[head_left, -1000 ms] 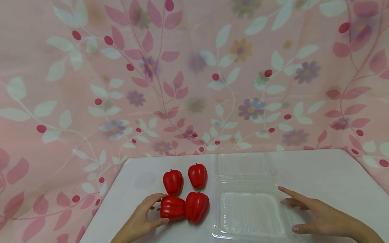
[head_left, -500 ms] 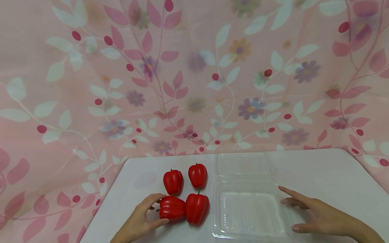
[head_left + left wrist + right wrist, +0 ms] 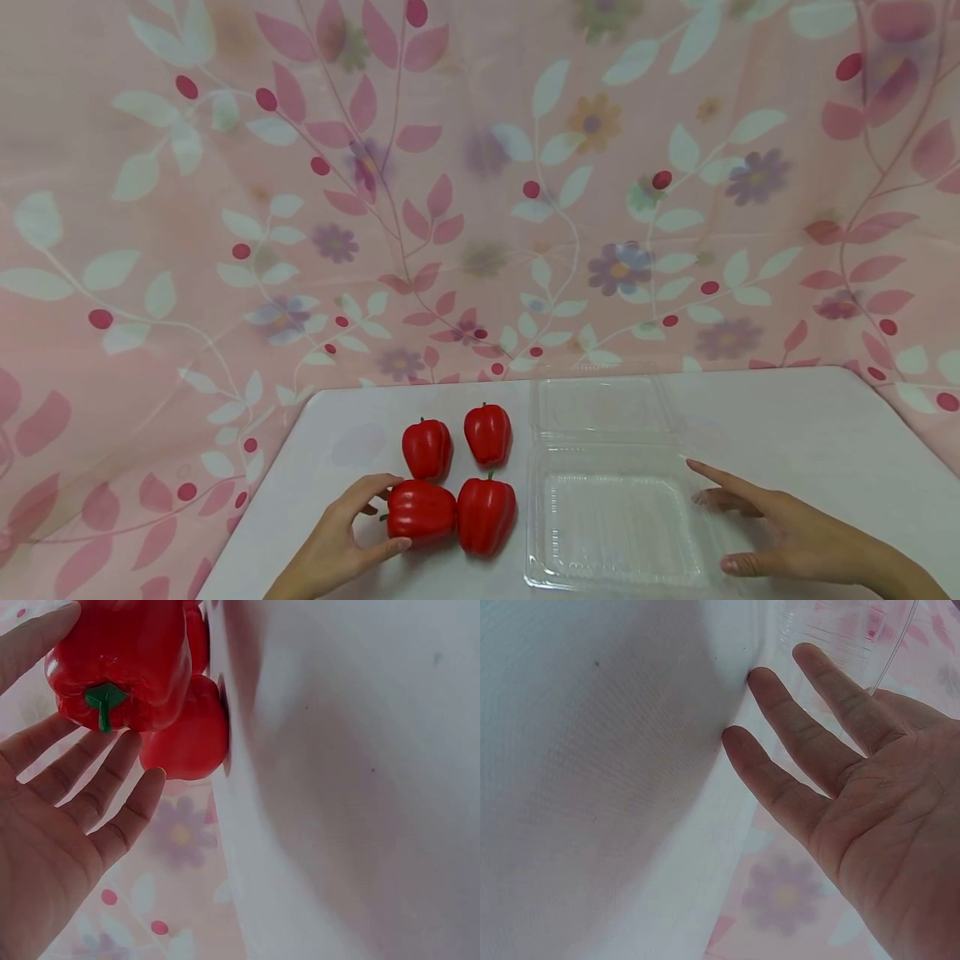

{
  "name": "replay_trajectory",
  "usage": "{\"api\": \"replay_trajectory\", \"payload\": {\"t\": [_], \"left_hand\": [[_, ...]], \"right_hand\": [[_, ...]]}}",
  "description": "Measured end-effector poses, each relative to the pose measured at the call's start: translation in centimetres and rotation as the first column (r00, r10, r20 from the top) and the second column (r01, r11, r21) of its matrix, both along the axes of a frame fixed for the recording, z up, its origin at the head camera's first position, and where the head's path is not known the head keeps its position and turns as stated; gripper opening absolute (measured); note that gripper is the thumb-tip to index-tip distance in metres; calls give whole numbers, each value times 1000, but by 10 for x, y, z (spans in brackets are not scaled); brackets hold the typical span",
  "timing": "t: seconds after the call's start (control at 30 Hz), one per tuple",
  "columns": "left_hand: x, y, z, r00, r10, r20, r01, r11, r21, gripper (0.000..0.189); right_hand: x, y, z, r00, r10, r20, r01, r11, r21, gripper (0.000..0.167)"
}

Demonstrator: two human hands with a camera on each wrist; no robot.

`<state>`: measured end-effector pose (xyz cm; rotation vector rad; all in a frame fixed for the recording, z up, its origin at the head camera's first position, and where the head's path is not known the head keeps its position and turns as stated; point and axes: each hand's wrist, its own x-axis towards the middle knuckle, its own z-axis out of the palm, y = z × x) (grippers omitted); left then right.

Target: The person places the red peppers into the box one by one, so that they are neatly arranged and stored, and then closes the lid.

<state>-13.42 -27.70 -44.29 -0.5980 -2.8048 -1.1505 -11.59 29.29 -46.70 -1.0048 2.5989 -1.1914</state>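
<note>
Shifting slightly left since half a second ago are the left hand (image 3: 341, 533) and the sideways red bell pepper (image 3: 422, 510), while the right hand (image 3: 787, 529) is staying put. From my distant seat I am seeing the left hand partly open, its thumb on the pepper's near side and its fingers around the far side, holding it near the stem end. Its green stem is pointing left, towards the palm; whether the pepper is touching the table (image 3: 795, 442) I am unable to tell. At the near right, the right hand is spreading its fingers beside the clear plastic clamshell container (image 3: 622, 533), gripping nothing; I am not making out whether it is touching the rim. Between the held pepper and the container, just beside the former, an upright red bell pepper (image 3: 486, 517) is standing. Farther off, the far-left pepper (image 3: 427, 450) and the far-right pepper (image 3: 488, 435) are standing apart. The container's lid (image 3: 600, 407) is lying open on the far side, and behind everything a pink floral cloth (image 3: 480, 167) is hanging.
</note>
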Motion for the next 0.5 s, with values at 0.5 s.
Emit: {"api": "replay_trajectory", "payload": {"t": [0.5], "left_hand": [[0,4,7,998,54,-33,-53,998,15,68]], "right_hand": [[1,-1,1,1000,-2,-6,2,1000,0,95]]}}
